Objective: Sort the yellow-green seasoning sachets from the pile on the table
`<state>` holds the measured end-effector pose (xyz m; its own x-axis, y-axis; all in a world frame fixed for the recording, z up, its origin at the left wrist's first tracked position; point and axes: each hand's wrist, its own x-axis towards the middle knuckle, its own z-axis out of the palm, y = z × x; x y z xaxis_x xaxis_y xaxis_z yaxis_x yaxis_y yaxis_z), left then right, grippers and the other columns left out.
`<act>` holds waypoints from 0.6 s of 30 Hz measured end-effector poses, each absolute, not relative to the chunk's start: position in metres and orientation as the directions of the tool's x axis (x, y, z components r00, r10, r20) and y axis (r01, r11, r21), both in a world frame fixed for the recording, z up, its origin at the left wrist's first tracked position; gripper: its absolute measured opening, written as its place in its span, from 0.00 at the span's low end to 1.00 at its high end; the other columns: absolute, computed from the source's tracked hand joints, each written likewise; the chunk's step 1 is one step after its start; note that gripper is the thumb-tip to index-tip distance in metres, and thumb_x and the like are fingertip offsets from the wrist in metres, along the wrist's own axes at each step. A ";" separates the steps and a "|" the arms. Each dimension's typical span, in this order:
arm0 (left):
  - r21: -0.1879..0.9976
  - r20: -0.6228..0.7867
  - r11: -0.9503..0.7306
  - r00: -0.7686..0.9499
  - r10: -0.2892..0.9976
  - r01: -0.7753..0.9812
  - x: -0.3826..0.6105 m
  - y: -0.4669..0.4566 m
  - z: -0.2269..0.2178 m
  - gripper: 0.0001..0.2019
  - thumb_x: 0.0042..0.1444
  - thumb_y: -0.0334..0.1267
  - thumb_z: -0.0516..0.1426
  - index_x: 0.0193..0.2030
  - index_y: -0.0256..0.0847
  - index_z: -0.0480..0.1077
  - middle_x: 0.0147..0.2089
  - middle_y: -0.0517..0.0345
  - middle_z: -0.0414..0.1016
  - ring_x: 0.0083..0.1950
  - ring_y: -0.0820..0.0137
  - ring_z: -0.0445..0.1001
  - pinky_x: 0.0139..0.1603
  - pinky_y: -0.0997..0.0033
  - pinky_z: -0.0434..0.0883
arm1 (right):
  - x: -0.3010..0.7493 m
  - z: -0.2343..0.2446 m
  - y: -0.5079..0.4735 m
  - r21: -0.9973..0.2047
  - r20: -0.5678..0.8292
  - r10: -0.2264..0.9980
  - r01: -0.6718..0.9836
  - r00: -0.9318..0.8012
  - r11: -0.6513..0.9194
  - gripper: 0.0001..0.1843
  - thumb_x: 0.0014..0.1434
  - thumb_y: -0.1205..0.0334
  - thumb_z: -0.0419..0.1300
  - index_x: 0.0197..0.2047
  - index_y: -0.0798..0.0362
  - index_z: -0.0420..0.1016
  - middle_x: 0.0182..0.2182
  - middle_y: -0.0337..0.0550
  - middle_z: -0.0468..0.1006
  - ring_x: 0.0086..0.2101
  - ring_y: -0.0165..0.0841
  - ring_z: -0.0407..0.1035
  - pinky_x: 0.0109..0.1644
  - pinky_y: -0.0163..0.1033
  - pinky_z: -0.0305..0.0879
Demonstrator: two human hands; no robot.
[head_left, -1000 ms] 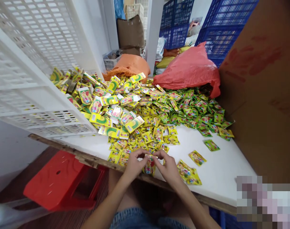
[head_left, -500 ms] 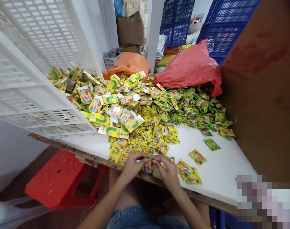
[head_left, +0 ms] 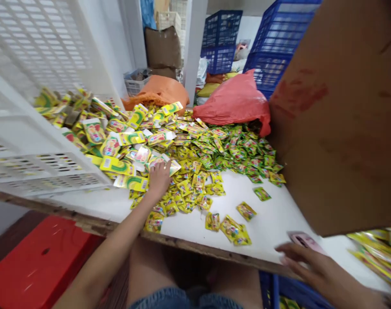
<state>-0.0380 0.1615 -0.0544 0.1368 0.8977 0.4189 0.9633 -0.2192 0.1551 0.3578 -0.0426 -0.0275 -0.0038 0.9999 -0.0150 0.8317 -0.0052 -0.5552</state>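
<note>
My left hand (head_left: 159,179) reaches over the heap at the left and has its fingers curled on a small yellow-and-white carton (head_left: 175,168), which it mostly covers. Around it lie many more small printed cartons (head_left: 118,165), some with flaps up. Yellow sachets (head_left: 185,187) lie just right of that hand, and green sachets (head_left: 237,150) farther back. My right hand (head_left: 311,266), slightly blurred, hovers by the table's front edge at the right. Its fingers are stretched out with nothing seen in them, close to a pink phone (head_left: 306,241).
A white plastic crate (head_left: 50,141) stands on the left and a big cardboard box (head_left: 337,128) on the right. Red (head_left: 235,101) and orange (head_left: 159,92) bags lie behind the heap. Below are a red stool (head_left: 43,257) and a blue crate (head_left: 272,287). Flat yellow pieces (head_left: 380,253) lie far right.
My hands have parted from the small printed piece they held together at the table edge. The left moved up to the cartons, the right out to the right. The view has shifted right.
</note>
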 end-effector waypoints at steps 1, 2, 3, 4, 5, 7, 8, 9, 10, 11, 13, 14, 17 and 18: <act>0.121 0.410 -0.217 0.150 0.899 0.969 -0.035 0.165 -0.055 0.27 0.49 0.34 0.56 0.57 0.36 0.56 0.49 0.41 0.66 0.52 0.51 0.61 0.50 0.53 0.56 | 0.353 -0.028 -0.036 -0.546 -0.072 0.996 0.838 -0.051 0.004 0.13 0.46 0.50 0.60 0.35 0.44 0.77 0.30 0.44 0.79 0.31 0.38 0.72 0.32 0.37 0.66; 0.102 0.409 -0.218 0.158 0.899 0.971 -0.034 0.167 -0.056 0.26 0.50 0.34 0.55 0.56 0.35 0.56 0.48 0.40 0.67 0.51 0.51 0.61 0.50 0.53 0.56 | 0.349 -0.030 -0.028 -0.554 -0.090 0.994 0.832 -0.067 0.006 0.14 0.50 0.51 0.57 0.38 0.45 0.75 0.31 0.44 0.79 0.32 0.38 0.72 0.34 0.37 0.66; 0.093 0.413 -0.219 0.162 0.896 0.971 -0.033 0.168 -0.058 0.24 0.51 0.35 0.54 0.56 0.34 0.57 0.47 0.40 0.67 0.50 0.51 0.61 0.49 0.53 0.56 | 0.345 -0.035 -0.019 -0.573 -0.079 0.996 0.820 -0.048 -0.006 0.14 0.52 0.51 0.55 0.38 0.47 0.75 0.32 0.44 0.78 0.33 0.38 0.72 0.35 0.38 0.66; 0.089 0.416 -0.224 0.168 0.893 0.971 -0.034 0.167 -0.060 0.24 0.51 0.36 0.53 0.55 0.33 0.57 0.47 0.41 0.67 0.50 0.52 0.62 0.49 0.54 0.56 | 0.344 -0.042 -0.010 -0.591 -0.066 0.998 0.806 -0.008 -0.033 0.14 0.54 0.51 0.53 0.37 0.48 0.74 0.32 0.44 0.78 0.33 0.38 0.72 0.36 0.39 0.66; 0.087 0.417 -0.231 0.175 0.892 0.969 -0.035 0.165 -0.061 0.24 0.51 0.36 0.52 0.55 0.33 0.57 0.47 0.41 0.67 0.50 0.52 0.62 0.49 0.54 0.56 | 0.345 -0.050 0.000 -0.606 -0.052 0.997 0.792 0.058 -0.077 0.15 0.54 0.50 0.52 0.36 0.49 0.74 0.32 0.44 0.78 0.32 0.37 0.71 0.36 0.39 0.65; 0.088 0.403 -0.244 0.190 0.895 0.966 -0.037 0.160 -0.065 0.25 0.50 0.36 0.53 0.55 0.33 0.56 0.48 0.40 0.67 0.51 0.51 0.61 0.50 0.54 0.56 | 0.353 -0.070 0.023 -0.624 -0.017 0.971 0.756 0.240 -0.197 0.15 0.52 0.50 0.53 0.33 0.50 0.74 0.32 0.43 0.78 0.31 0.37 0.71 0.36 0.39 0.64; 0.094 0.390 -0.250 0.195 0.900 0.964 -0.038 0.157 -0.067 0.26 0.49 0.36 0.53 0.56 0.33 0.56 0.48 0.40 0.67 0.51 0.51 0.61 0.50 0.53 0.56 | 0.359 -0.079 0.036 -0.630 0.007 0.941 0.732 0.339 -0.259 0.15 0.50 0.50 0.54 0.33 0.51 0.74 0.32 0.43 0.78 0.31 0.37 0.71 0.37 0.38 0.64; 0.110 0.379 -0.250 0.191 0.905 0.962 -0.037 0.154 -0.068 0.27 0.48 0.35 0.54 0.56 0.33 0.56 0.48 0.40 0.67 0.52 0.50 0.60 0.49 0.53 0.56 | 0.366 -0.088 0.050 -0.631 0.027 0.905 0.709 0.424 -0.313 0.16 0.50 0.51 0.54 0.34 0.52 0.75 0.34 0.45 0.78 0.32 0.37 0.71 0.38 0.39 0.64; 0.141 0.376 -0.242 0.174 0.910 0.960 -0.036 0.150 -0.069 0.28 0.47 0.36 0.55 0.56 0.33 0.56 0.49 0.39 0.66 0.52 0.49 0.60 0.49 0.52 0.56 | 0.373 -0.095 0.064 -0.631 0.044 0.868 0.688 0.494 -0.360 0.17 0.50 0.51 0.54 0.36 0.54 0.74 0.36 0.47 0.77 0.34 0.39 0.71 0.39 0.40 0.63; 0.189 0.384 -0.232 0.146 0.912 0.954 -0.034 0.146 -0.069 0.28 0.46 0.36 0.55 0.55 0.33 0.56 0.49 0.39 0.66 0.52 0.48 0.59 0.49 0.50 0.56 | 0.380 -0.100 0.079 -0.629 0.056 0.830 0.665 0.555 -0.402 0.19 0.51 0.51 0.53 0.39 0.56 0.74 0.38 0.51 0.77 0.36 0.40 0.70 0.40 0.41 0.62; 0.343 0.417 -0.248 0.090 0.905 0.906 -0.031 0.137 -0.069 0.27 0.45 0.37 0.56 0.53 0.35 0.58 0.49 0.42 0.66 0.53 0.50 0.60 0.51 0.50 0.56 | 0.392 -0.107 0.105 -0.626 0.067 0.756 0.618 0.651 -0.476 0.23 0.50 0.51 0.54 0.43 0.60 0.72 0.42 0.58 0.74 0.42 0.46 0.67 0.43 0.44 0.60; 0.449 0.428 -0.277 0.067 0.901 0.850 -0.029 0.132 -0.068 0.26 0.45 0.37 0.56 0.53 0.36 0.57 0.49 0.44 0.65 0.52 0.52 0.61 0.52 0.51 0.57 | 0.396 -0.108 0.116 -0.628 0.067 0.723 0.593 0.687 -0.505 0.24 0.49 0.51 0.55 0.43 0.61 0.72 0.43 0.62 0.72 0.45 0.48 0.65 0.45 0.46 0.59; 0.769 0.391 -0.340 0.022 0.920 0.541 -0.027 0.116 -0.069 0.24 0.47 0.35 0.55 0.52 0.40 0.56 0.47 0.50 0.65 0.50 0.61 0.65 0.52 0.59 0.61 | 0.405 -0.111 0.138 -0.652 0.020 0.672 0.519 0.740 -0.553 0.20 0.42 0.54 0.63 0.36 0.61 0.74 0.42 0.64 0.72 0.46 0.51 0.63 0.45 0.49 0.58; 0.847 0.357 -0.327 0.008 0.934 0.419 -0.028 0.110 -0.070 0.23 0.46 0.35 0.55 0.51 0.40 0.56 0.47 0.52 0.66 0.49 0.63 0.66 0.51 0.61 0.63 | 0.407 -0.111 0.142 -0.669 -0.009 0.672 0.495 0.740 -0.554 0.18 0.41 0.56 0.64 0.33 0.60 0.74 0.38 0.61 0.74 0.43 0.49 0.65 0.43 0.48 0.60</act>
<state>-0.0278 0.1100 -0.0701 0.0076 0.9341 0.3568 0.4189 -0.3270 0.8471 0.4071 0.1421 -0.1109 0.7404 0.6721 -0.0088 0.4950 -0.5540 -0.6694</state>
